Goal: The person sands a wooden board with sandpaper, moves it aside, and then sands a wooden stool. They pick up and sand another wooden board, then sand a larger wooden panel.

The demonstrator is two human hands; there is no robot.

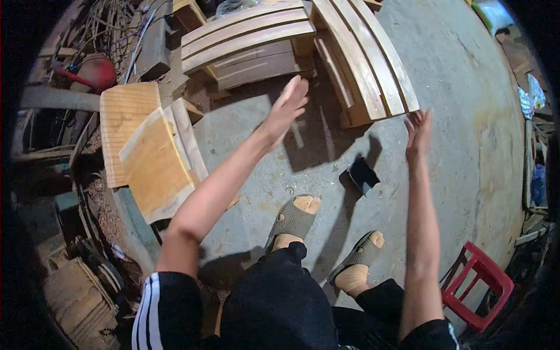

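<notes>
Two slatted wooden pieces like small benches stand on the floor ahead of me. My left hand (286, 109) is in the air with its fingers stretched out, holding nothing, just in front of the left slatted bench (248, 36). My right hand (418, 133) is raised at the near corner of the right slatted bench (367, 55), fingertips right at the slat end, fingers loosely extended with nothing seen in them. Between my hands and feet, a curved dark sheet (363, 176) lies on the floor.
Flat wooden boards (154, 169) are stacked at the left. A red plastic stool (481, 286) lies at the lower right. Behind the boards are a red round object (98, 72), cables and scrap wood. Plastic bags (532, 96) line the right edge. My sandalled feet (294, 219) are below.
</notes>
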